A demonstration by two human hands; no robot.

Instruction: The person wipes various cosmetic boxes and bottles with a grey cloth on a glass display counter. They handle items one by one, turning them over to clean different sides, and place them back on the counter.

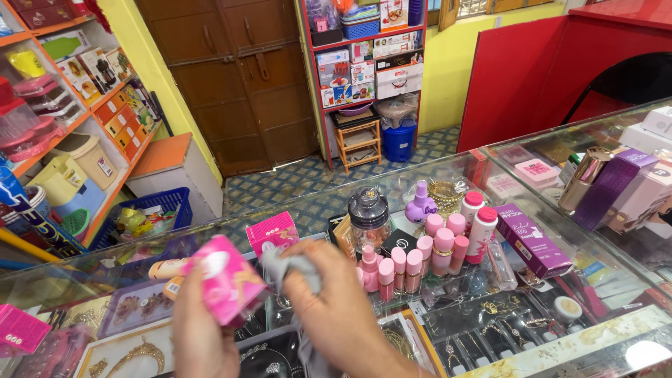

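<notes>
My left hand (199, 329) holds a pink box (224, 278) tilted above the glass counter (602, 329). My right hand (336, 301) grips a grey cloth (290, 269) pressed against the side of that box. Just behind the cloth a second pink box (273, 232) stands on the counter. To the right of my right hand stands a cluster of several pink-capped bottles (420, 262).
A round clear jar with a dark lid (369, 217), a purple bottle (420, 204), two white bottles with red caps (479, 227) and a purple carton (533, 240) stand on the counter. Jewellery lies under the glass. Shelves of goods (63, 105) line the left wall; a blue basket (150, 213) sits on the floor.
</notes>
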